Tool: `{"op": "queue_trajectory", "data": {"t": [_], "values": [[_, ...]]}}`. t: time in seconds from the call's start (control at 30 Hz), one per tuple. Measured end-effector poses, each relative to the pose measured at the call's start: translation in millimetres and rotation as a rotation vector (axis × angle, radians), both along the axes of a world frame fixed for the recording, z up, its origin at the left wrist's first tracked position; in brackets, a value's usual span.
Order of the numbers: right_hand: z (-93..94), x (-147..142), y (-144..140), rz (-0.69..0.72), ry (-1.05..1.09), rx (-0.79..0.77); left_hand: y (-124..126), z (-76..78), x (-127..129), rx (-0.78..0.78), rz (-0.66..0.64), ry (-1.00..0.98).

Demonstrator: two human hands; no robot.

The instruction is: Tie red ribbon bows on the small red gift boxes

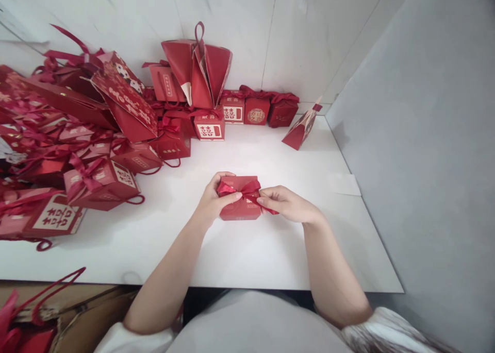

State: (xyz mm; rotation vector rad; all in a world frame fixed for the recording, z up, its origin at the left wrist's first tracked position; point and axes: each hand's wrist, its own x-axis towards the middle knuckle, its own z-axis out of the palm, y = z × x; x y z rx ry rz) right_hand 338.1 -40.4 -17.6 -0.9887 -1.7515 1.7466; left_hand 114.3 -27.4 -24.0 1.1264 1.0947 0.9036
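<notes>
Pinching: your left hand (212, 201) and right hand (284, 203) each close fingertips on one end of the red ribbon bow (244, 190), its long axis running left-right atop the small red box (240, 208), mid-table (247, 255), both hands equally near.

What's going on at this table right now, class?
A person sits at a white table with a small red gift box in front of them. The left hand and the right hand each pinch one side of the red ribbon bow on top of the box. A heap of similar red boxes and bags fills the table's left side, and a row of boxes stands along the back wall.
</notes>
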Motion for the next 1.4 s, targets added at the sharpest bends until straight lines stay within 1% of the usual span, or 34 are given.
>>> {"op": "queue_trajectory", "data": {"t": [0.17,0.27,0.37,0.47,0.5,0.53,0.57,0.6,0.67,0.7,0.73,0.8,0.9,1.03,1.23,1.4], "values": [[0.0,-0.2,0.4,-0.021,0.003,-0.013,0.7,-3.5,-1.1,0.002,0.007,0.000],[1.1,1.5,-0.2,-0.058,-0.007,-0.008,3.4,-6.4,-3.9,-0.012,0.062,-0.027],[2.6,6.9,-1.1,-0.071,-0.064,0.012,8.3,-7.3,-10.8,0.046,0.112,-0.040],[4.5,12.9,-1.6,-0.111,-0.128,0.034,12.4,-4.8,-22.7,0.145,0.197,0.040],[5.4,13.9,-1.8,-0.147,-0.143,0.052,13.0,-3.0,-27.6,0.177,0.223,0.099],[6.4,13.7,-2.1,-0.213,-0.152,0.089,13.1,-0.7,-32.6,0.206,0.230,0.176],[7.5,12.3,-2.7,-0.307,-0.157,0.155,12.8,2.0,-37.5,0.226,0.209,0.265],[8.7,9.5,-3.6,-0.417,-0.158,0.251,12.1,5.1,-42.0,0.237,0.161,0.357],[10.7,-0.2,-6.6,-0.614,-0.162,0.499,10.1,11.8,-48.8,0.242,0.013,0.495],[11.3,-6.8,-8.6,-0.660,-0.171,0.621,8.9,15.2,-50.8,0.238,-0.062,0.525],[11.4,-14.1,-10.8,-0.663,-0.187,0.718,7.7,18.3,-51.7,0.234,-0.125,0.528],[10.1,-29.7,-15.1,-0.629,-0.231,0.824,5.6,23.2,-51.1,0.215,-0.220,0.484],[5.4,-51.3,-19.5,-0.654,-0.293,0.833,3.4,25.6,-48.3,0.154,-0.297,0.376],[-0.1,-69.2,-20.2,-0.676,-0.331,0.746,2.8,22.6,-47.5,0.091,-0.329,0.276],[-3.4,-77.7,-18.1,-0.733,-0.364,0.686,4.4,21.7,-49.0,0.080,-0.372,0.240],[-6.0,-76.6,-16.7,-0.719,-0.364,0.668,4.7,23.8,-50.2,0.085,-0.375,0.257]]}}
